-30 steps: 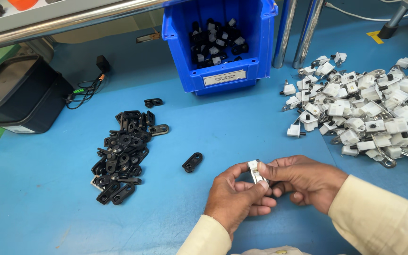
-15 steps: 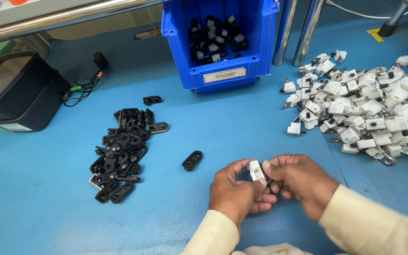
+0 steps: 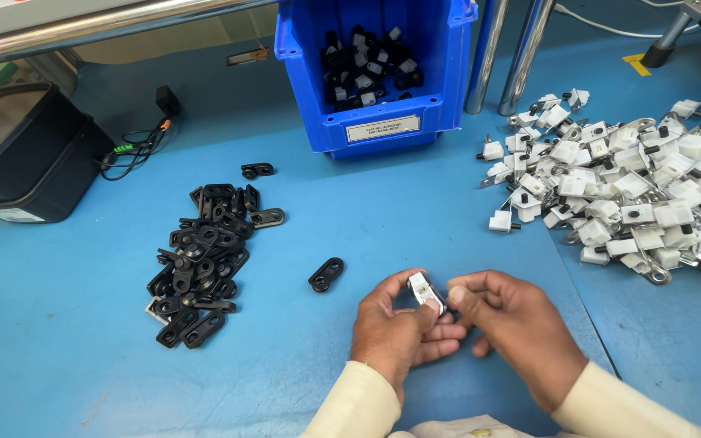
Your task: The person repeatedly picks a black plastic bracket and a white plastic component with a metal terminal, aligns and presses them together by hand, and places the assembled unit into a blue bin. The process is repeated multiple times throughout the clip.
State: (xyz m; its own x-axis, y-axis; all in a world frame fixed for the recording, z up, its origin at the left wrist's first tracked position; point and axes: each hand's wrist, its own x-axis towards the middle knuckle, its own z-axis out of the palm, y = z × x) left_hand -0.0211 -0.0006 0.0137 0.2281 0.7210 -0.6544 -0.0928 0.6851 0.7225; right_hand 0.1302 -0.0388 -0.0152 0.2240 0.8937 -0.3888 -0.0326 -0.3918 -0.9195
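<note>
My left hand (image 3: pixel 395 331) and my right hand (image 3: pixel 513 324) meet low in the middle of the blue table (image 3: pixel 83 349). Between their fingertips they pinch one small white plastic part with a metal piece (image 3: pixel 425 290). A single black flat link (image 3: pixel 326 274) lies on the table just left of my left hand. Further left sits a pile of several black links (image 3: pixel 200 255). A heap of white parts with metal tabs (image 3: pixel 634 191) spreads over the right side, beyond my right hand.
A blue bin (image 3: pixel 379 69) holding mixed black and white pieces stands at the back centre. A black box (image 3: pixel 22 158) with a cable (image 3: pixel 135 146) sits at the far left. Two metal posts (image 3: pixel 505 53) rise right of the bin.
Both hands stay together low in the middle, holding the white part; they have shifted only slightly, with the fingers working on it. Nothing else on the table has moved.
</note>
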